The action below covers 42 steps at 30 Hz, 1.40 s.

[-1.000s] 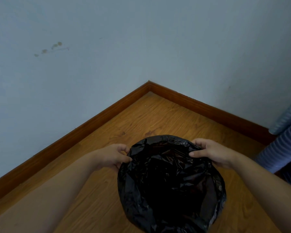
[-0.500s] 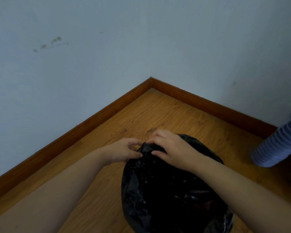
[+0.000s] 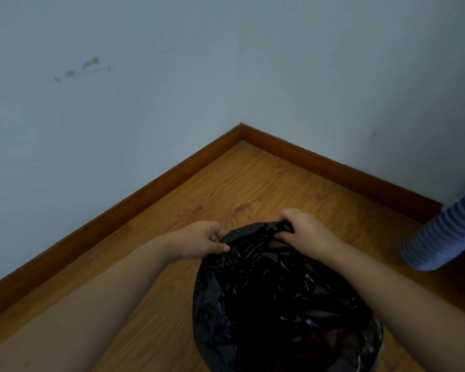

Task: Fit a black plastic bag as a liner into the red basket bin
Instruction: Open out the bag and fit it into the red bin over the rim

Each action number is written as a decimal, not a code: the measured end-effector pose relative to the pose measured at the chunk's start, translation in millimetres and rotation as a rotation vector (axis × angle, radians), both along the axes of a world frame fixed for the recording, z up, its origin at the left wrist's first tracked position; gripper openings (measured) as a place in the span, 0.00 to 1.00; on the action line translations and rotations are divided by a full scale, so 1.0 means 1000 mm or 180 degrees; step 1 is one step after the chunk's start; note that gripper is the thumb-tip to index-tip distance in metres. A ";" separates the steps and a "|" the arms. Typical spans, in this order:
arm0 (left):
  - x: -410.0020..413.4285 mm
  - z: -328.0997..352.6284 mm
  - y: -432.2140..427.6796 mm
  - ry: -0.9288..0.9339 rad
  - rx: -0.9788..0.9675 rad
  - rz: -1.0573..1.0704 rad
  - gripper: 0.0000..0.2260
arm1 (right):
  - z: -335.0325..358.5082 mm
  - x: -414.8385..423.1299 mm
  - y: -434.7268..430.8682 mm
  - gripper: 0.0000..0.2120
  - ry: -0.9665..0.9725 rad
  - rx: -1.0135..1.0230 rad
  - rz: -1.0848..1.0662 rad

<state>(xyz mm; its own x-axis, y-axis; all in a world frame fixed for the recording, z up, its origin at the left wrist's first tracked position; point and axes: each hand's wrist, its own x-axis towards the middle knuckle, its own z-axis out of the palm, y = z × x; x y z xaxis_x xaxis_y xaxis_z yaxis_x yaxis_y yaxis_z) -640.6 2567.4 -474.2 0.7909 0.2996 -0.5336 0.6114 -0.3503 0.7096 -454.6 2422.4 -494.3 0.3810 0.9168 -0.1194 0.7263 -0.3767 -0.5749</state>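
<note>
A crumpled black plastic bag (image 3: 274, 299) covers a round bin standing on the wooden floor at the bottom centre. The bin itself is hidden under the plastic; only a dull reddish patch shows deep inside. My left hand (image 3: 199, 241) pinches the bag's edge at the far-left side of the rim. At the far side of the rim my right hand (image 3: 304, 232) is closed around a bunched fold of the bag's edge. Both forearms reach in from below.
The bin stands near a room corner where two pale blue walls meet, lined by a brown skirting board (image 3: 172, 178). A blue striped fabric roll (image 3: 440, 237) juts in at the right edge. Bare wooden floor (image 3: 253, 183) lies between bin and corner.
A second ago my hands held the bag's edge apart at left and right. My right hand then crossed to the far side beside the left, and now grips a bunched fold slightly further right.
</note>
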 end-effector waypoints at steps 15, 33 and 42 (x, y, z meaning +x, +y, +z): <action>-0.011 0.014 0.018 0.1036 -0.0031 0.0440 0.38 | 0.001 0.000 -0.003 0.07 0.0494 -0.0119 -0.0329; 0.020 0.008 -0.025 -0.0530 0.0826 0.0127 0.05 | 0.015 -0.027 -0.009 0.23 -0.0194 0.0609 0.0457; 0.018 0.009 -0.027 -0.0413 0.0688 -0.0020 0.04 | 0.015 -0.037 0.001 0.09 0.0336 0.0197 0.0513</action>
